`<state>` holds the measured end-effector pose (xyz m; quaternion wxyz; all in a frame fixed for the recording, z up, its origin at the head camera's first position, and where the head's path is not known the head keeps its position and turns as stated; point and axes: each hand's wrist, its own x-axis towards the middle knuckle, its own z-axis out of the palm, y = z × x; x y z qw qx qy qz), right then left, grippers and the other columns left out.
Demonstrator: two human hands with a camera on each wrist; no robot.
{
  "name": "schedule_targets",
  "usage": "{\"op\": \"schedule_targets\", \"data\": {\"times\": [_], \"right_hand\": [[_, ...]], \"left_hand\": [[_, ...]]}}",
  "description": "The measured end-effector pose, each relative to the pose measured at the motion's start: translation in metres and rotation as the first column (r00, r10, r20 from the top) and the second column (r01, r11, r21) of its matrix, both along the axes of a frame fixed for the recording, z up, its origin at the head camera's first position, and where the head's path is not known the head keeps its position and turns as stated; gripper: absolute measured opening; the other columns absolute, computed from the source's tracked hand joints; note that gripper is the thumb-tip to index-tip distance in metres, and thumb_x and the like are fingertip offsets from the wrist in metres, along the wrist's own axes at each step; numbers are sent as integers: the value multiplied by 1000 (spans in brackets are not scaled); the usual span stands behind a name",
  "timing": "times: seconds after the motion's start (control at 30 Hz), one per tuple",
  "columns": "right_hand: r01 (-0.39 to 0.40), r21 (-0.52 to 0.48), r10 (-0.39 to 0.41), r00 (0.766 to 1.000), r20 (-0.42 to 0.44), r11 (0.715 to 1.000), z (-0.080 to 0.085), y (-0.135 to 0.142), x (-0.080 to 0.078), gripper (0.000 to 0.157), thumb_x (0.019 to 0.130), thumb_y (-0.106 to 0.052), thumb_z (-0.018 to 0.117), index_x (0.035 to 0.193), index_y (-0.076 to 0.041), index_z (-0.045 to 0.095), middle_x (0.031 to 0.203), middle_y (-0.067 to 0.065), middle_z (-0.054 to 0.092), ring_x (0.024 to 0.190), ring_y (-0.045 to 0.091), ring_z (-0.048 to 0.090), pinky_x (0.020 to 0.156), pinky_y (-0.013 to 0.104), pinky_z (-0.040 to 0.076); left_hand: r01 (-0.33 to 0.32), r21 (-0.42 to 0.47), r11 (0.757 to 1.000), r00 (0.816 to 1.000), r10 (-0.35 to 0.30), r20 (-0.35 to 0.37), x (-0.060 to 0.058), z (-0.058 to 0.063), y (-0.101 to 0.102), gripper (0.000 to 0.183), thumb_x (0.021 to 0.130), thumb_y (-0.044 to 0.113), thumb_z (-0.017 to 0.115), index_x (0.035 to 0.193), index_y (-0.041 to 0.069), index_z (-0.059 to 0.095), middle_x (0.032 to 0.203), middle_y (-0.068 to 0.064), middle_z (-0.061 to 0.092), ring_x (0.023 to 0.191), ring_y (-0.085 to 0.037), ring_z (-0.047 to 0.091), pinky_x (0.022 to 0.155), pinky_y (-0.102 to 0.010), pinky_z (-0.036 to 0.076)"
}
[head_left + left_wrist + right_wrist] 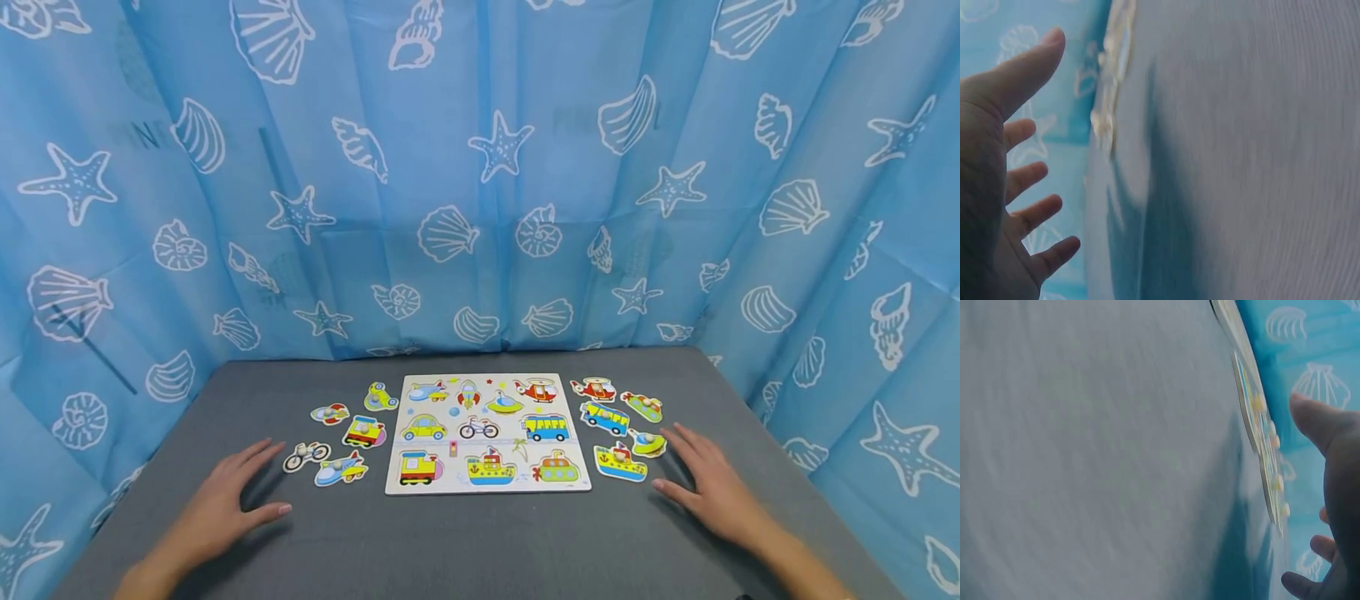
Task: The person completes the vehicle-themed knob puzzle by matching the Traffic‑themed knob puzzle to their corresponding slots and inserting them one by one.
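Note:
A wooden vehicle puzzle board (453, 486) lies flat on a grey table. Left of it lie a car piece (381, 398), a rocket piece (330, 414), a train piece (363, 432), a bicycle piece (306, 456) and an airplane piece (341, 470). On the right are a helicopter piece (593, 389), a submarine piece (642, 407), a bus piece (604, 419), a flying saucer piece (648, 443) and a ship piece (620, 464). My left hand (225, 500), fingers spread, holds nothing near the bicycle. Likewise empty, my right hand (716, 492) is beside the flying saucer.
A blue curtain (450, 283) with white shells and starfish surrounds the back and sides of the grey table (480, 550). Both wrist views show hand shadows on the cloth and the pieces edge-on, with small knobs.

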<state>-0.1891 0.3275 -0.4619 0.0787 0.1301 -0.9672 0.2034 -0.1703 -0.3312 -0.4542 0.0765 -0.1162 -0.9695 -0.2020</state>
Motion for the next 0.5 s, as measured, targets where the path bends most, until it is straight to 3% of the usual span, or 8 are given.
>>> {"op": "schedule_targets", "data": {"times": [0.17, 0.33, 0.5], "right_hand": [[22, -84, -25, 999, -34, 996, -2, -17, 5, 72, 84, -34, 76, 138, 2, 46, 141, 31, 39, 125, 51, 34, 96, 70, 29], [89, -144, -93, 995, -21, 986, -3, -32, 11, 68, 84, -32, 77, 136, 2, 48, 135, 30, 47, 123, 49, 40, 96, 67, 32], [129, -195, -135, 991, -18, 972, -3, -42, 12, 63, 84, -27, 77, 133, 2, 51, 132, 30, 50, 121, 49, 43, 95, 66, 34]], "left_hand": [[49, 103, 993, 998, -44, -55, 2, -1, 18, 77, 76, 45, 80, 139, 11, 51, 139, -20, 47, 123, -46, 42, 91, -68, 35], [41, 154, 987, 997, -31, -67, 6, -5, 31, 68, 77, 35, 82, 134, 10, 56, 130, -20, 56, 118, -43, 51, 91, -64, 39], [-9, 208, 978, 1000, 10, -6, 9, -7, 46, 63, 77, 32, 82, 131, 11, 59, 120, -14, 63, 110, -35, 59, 89, -59, 44]]}}
